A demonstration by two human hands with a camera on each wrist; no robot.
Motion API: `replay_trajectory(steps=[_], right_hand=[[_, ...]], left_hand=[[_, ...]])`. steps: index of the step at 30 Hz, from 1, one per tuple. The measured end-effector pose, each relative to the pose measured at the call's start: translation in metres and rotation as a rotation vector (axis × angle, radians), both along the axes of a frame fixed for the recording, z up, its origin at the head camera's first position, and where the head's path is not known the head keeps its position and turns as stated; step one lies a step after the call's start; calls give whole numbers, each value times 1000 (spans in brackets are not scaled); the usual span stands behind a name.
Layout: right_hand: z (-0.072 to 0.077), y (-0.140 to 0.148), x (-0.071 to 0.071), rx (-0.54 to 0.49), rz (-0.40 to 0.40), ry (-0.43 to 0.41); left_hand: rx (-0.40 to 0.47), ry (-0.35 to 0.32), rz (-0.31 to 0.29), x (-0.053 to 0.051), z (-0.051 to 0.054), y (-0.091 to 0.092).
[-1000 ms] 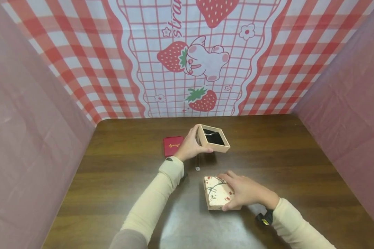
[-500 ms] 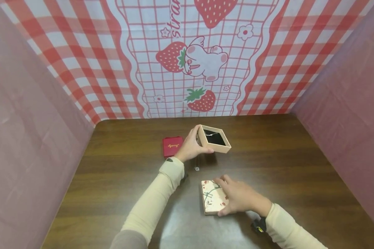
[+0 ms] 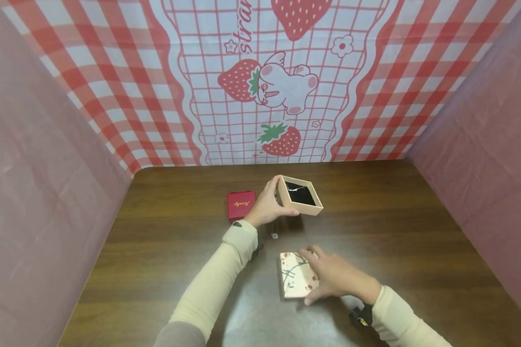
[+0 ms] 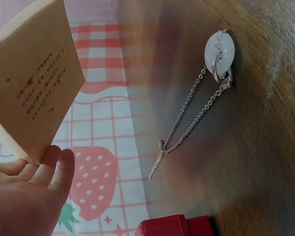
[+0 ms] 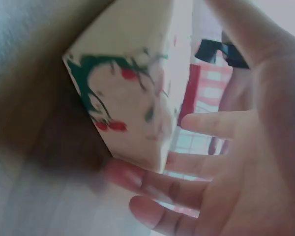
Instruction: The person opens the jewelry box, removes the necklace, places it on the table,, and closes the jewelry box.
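Observation:
My left hand (image 3: 269,205) grips a cream cardboard jewelry box base (image 3: 307,208) by its left side. The box tilts above the table; inside is a black pad (image 3: 301,194) with a thin silver chain on it. In the left wrist view the printed underside of the box base (image 4: 42,83) shows. Below lies a necklace (image 4: 187,110) with a white oval pendant (image 4: 219,51). My right hand (image 3: 340,274) is at the right side of the floral box lid (image 3: 296,279), which rests on the table. Its fingers are spread and loose, the thumb apart from the lid.
A red jewelry pouch or box (image 3: 239,205) with gold lettering lies left of my left hand. The brown wooden table (image 3: 156,270) ends at a strawberry-patterned cloth (image 3: 282,86) at the back. Pink cloth walls (image 3: 477,111) stand on both sides.
My right hand has brought the floral lid slightly left and nearer onto the table, and its fingers have loosened from it. The left hand holds the box base almost still.

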State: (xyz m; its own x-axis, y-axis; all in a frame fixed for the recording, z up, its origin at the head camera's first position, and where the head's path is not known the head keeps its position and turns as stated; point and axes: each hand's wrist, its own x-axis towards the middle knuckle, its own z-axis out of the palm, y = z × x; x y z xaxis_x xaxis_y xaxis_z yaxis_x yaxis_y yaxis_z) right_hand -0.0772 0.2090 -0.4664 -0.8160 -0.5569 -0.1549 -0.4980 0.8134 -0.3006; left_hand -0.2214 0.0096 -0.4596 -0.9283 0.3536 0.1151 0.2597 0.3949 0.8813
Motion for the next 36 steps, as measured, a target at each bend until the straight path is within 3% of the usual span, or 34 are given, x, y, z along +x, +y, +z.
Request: replay_trajectory(steps=[3,6,17,23,36], right_hand=[[6,5,-2,-39,-43,-73],[11,10,-4,-54,-59,-86],[21,23,-21,-87,-54,-24],[25,30,-31,-110,-51,56],[32,39,-49,-179,-87,127]], left_hand=[[1,-1,-4,0,0,1],[-3,-3,-10,0,0,1],[-24,-5,-11,2,-2,2],[-32,-28,-16,3,-2,2],[57,-22,-24,4,-2,2]])
